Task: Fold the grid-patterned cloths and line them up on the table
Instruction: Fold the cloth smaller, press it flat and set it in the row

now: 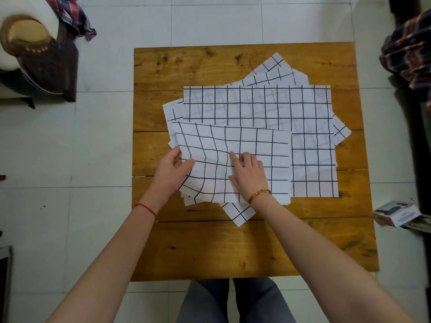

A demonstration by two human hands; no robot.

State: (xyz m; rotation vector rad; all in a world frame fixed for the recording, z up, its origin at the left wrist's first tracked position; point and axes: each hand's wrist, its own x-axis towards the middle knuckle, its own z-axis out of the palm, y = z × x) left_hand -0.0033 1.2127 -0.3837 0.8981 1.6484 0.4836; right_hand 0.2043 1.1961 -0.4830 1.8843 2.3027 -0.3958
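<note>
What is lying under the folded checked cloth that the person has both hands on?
Under the folded cloth lies a larger flat grid cloth, with corners of more grid cloths poking out beneath. How many are stacked there cannot be counted. The wooden table carries them all.

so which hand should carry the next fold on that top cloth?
Probably the left hand: it already grips the left edge of the folded top cloth, so it can lift it over. The right hand rests on the cloth's middle, index finger extended, well placed to anchor it.
</note>
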